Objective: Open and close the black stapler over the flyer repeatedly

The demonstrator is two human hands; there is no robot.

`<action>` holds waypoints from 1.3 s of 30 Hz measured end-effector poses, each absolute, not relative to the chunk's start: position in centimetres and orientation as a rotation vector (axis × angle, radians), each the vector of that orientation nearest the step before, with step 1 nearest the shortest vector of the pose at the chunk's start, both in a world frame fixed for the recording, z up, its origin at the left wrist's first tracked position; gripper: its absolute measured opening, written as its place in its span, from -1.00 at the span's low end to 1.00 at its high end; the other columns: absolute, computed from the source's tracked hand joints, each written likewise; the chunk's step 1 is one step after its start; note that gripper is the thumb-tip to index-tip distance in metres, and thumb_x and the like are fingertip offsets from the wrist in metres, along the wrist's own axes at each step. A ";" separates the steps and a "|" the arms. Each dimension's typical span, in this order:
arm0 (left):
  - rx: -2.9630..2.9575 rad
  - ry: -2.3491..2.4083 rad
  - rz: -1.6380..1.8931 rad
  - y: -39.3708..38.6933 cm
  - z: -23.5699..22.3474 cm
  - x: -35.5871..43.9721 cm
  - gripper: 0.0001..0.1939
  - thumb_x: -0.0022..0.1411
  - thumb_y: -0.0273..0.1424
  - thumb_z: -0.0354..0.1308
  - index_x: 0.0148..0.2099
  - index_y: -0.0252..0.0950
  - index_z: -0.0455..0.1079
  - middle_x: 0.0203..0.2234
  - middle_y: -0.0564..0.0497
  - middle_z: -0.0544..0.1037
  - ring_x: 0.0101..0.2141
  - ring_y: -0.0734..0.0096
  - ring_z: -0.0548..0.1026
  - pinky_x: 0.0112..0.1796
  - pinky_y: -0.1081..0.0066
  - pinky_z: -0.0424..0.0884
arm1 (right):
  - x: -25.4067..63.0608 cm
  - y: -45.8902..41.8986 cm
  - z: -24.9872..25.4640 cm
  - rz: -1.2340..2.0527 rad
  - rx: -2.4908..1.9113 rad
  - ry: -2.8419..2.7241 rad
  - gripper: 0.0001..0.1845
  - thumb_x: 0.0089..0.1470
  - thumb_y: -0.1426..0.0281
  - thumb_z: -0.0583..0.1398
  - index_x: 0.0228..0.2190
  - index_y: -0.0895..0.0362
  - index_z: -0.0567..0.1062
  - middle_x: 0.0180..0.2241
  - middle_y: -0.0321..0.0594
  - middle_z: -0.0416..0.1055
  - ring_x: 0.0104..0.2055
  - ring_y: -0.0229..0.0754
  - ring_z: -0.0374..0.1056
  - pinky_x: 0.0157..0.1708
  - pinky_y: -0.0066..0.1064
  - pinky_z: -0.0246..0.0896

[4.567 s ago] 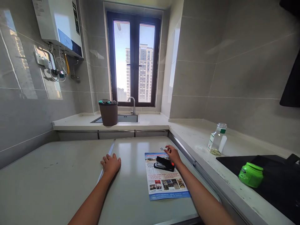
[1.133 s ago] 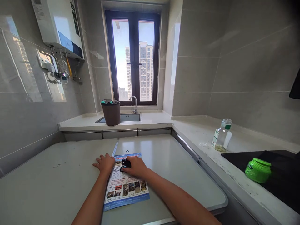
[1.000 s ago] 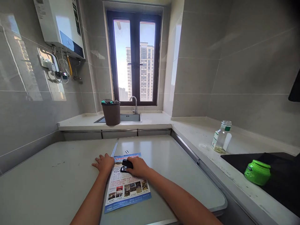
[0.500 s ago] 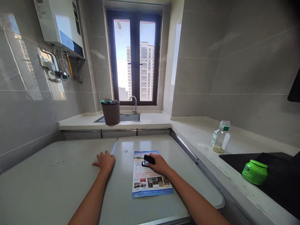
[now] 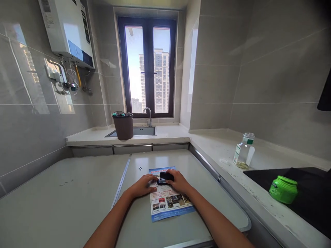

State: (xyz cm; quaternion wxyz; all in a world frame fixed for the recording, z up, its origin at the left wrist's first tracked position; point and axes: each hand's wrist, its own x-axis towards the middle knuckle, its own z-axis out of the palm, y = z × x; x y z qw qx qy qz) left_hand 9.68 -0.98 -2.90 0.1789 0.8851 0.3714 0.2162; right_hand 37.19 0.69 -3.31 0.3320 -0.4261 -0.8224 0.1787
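Note:
My right hand [image 5: 178,181] is closed around a small black stapler [image 5: 165,177] over the upper part of a printed flyer [image 5: 170,215]. The flyer lies flat on the pale table and has blue bands and rows of photos. On the flyer's left edge rests my left hand [image 5: 142,186], fingers apart, its tips close to the stapler's left end. Two small strips of staples [image 5: 140,168] lie on the table beyond my left hand.
The pale table [image 5: 77,206] has a seam left of the flyer. On the right counter stand a glass jar [image 5: 243,151] and a green jar [image 5: 283,189], the latter on a black hob. A brown bin [image 5: 122,127] stands by the sink [image 5: 144,131].
My left hand has moved right, from the table by the seam onto the flyer's left edge beside the stapler. My right hand keeps hold of the stapler.

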 end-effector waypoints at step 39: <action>2.501 1.099 0.531 -1.3 -1.7 10.3 -0.64 0.33 -0.20 0.14 0.14 -0.13 0.41 0.09 -0.11 0.43 0.08 0.13 0.38 0.14 0.17 0.30 | 40.6 4.6 -3.6 1.797 -1.192 -1.478 -0.60 -0.06 0.38 0.16 -0.11 0.15 0.36 -0.56 -0.34 0.35 -0.66 -0.22 0.39 -0.67 -0.48 0.32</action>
